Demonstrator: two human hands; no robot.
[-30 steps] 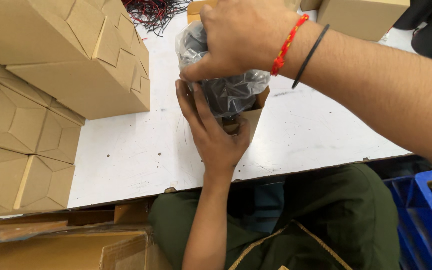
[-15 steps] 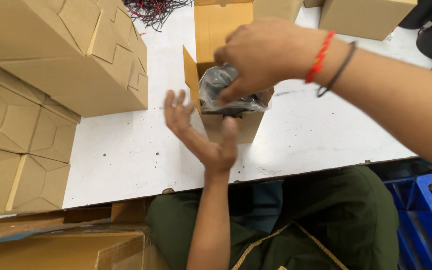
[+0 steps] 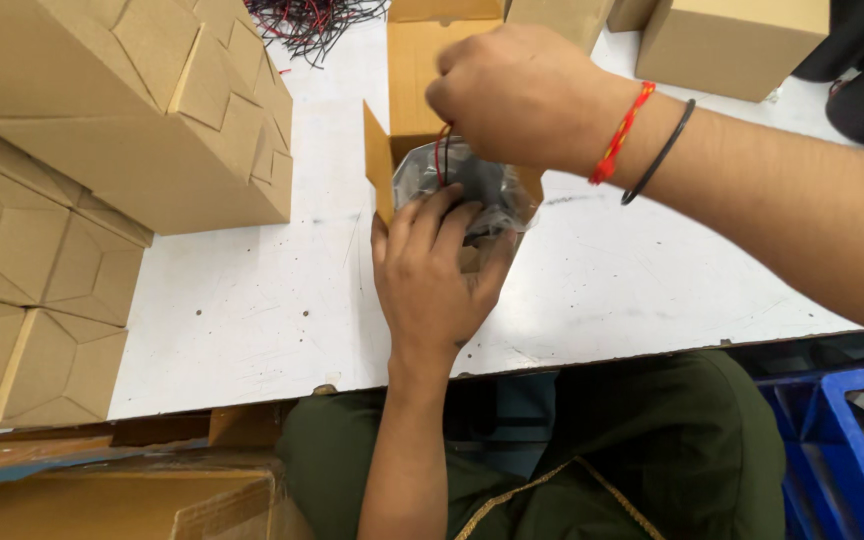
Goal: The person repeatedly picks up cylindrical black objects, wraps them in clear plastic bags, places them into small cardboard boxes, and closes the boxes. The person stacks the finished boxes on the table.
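Observation:
A small open cardboard box (image 3: 414, 70) stands on the white table (image 3: 252, 300) in front of me, flaps up. A dark part wrapped in a clear plastic bag (image 3: 482, 185) sits in its mouth. My left hand (image 3: 432, 275) lies flat against the box's near side, fingers reaching onto the bag. My right hand (image 3: 517, 95), with a red thread and a black band at the wrist, hovers over the box and pinches a thin red wire (image 3: 440, 155) that runs down to the bag.
Stacked folded cardboard boxes (image 3: 122, 120) fill the left of the table. More closed boxes (image 3: 732, 40) stand at the back right, and a tangle of red and black wires (image 3: 312, 18) at the back. A blue crate (image 3: 832, 450) sits at my lower right.
The bagged part has gone down from my hands into the box. My left hand moved from under the bag to the box front; my right hand now pinches the wire.

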